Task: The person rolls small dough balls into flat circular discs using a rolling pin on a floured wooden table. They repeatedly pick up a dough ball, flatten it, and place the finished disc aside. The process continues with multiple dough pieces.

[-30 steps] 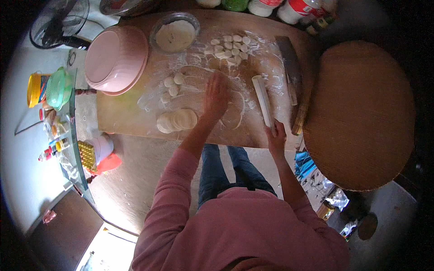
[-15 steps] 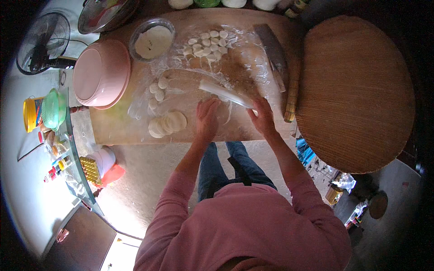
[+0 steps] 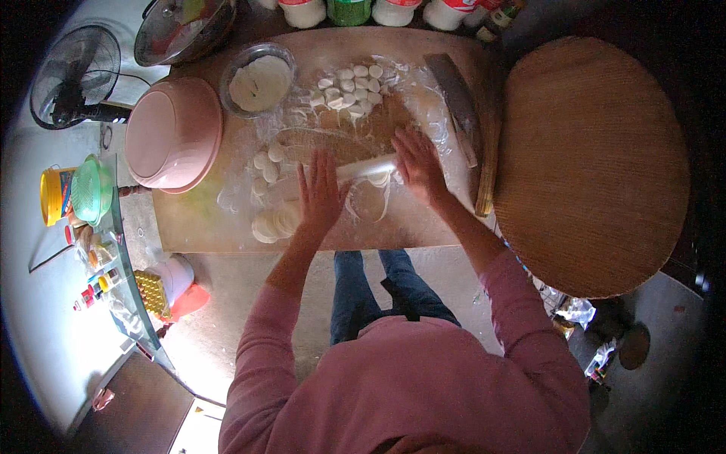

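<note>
Pressing flat on a floured white rolling pin (image 3: 368, 168), both hands.

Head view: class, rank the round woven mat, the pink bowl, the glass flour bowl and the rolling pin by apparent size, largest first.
1. Round woven mat
2. Pink bowl
3. Glass flour bowl
4. Rolling pin, partly hidden under both hands, so unsure against the flour bowl.

Pink bowl (image 3: 172, 132) upturned; round woven mat (image 3: 594, 166) right; black fan (image 3: 72, 76) far left.

White, red-labelled tubs (image 3: 393, 10) along the table's far edge; yellow canister (image 3: 54, 197) far left.
</note>
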A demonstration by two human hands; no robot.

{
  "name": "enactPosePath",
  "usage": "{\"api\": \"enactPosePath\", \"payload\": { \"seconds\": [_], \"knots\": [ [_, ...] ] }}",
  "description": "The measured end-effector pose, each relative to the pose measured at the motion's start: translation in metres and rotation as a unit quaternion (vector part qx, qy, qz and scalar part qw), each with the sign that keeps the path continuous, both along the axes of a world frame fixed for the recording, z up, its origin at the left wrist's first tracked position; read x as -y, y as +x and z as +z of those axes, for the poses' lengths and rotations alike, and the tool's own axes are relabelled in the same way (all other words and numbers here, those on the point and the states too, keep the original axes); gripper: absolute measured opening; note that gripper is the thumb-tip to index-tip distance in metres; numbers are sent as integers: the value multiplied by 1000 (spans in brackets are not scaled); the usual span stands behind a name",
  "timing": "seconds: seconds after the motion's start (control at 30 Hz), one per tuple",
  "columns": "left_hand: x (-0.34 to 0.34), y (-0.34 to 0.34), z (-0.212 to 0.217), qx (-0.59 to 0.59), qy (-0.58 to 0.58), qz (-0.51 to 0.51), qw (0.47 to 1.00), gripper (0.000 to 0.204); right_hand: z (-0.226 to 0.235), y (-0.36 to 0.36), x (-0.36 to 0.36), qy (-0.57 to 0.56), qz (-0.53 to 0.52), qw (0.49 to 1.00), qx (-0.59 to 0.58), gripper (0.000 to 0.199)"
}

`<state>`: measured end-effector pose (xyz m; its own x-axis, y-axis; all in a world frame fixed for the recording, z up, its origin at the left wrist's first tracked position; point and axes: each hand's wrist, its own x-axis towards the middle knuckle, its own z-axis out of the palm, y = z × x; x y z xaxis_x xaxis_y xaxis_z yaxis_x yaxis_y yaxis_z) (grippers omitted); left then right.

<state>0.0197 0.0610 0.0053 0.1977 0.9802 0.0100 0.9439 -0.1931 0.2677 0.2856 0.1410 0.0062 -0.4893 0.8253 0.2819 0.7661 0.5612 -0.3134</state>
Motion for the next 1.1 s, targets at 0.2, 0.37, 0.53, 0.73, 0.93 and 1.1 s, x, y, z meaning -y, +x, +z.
{"api": "enactPosePath", "payload": {
  "seconds": [0.2,0.37,0.53,0.73,0.93,1.1],
  "knots": [
    [60,22,23,33,-120,-13,992,85,4,6,-7,-15,-1,1000,-20,44],
    [5,16,1,-6,-43,60,997,86,19,-3,-17,-27,30,999,9,46],
    [63,51,15,-27,-81,20,996,90,-4,29,13,-14,38,999,29,49],
    [21,41,12,45,-67,123,989,90,12,7,-35,-34,60,997,-14,41],
    [54,61,-3,-2,-50,125,991,82,-2,14,-12,-24,34,999,-2,44],
    [54,63,-6,-47,-30,127,990,80,-6,21,-25,-27,61,996,-52,44]
  ]
}}
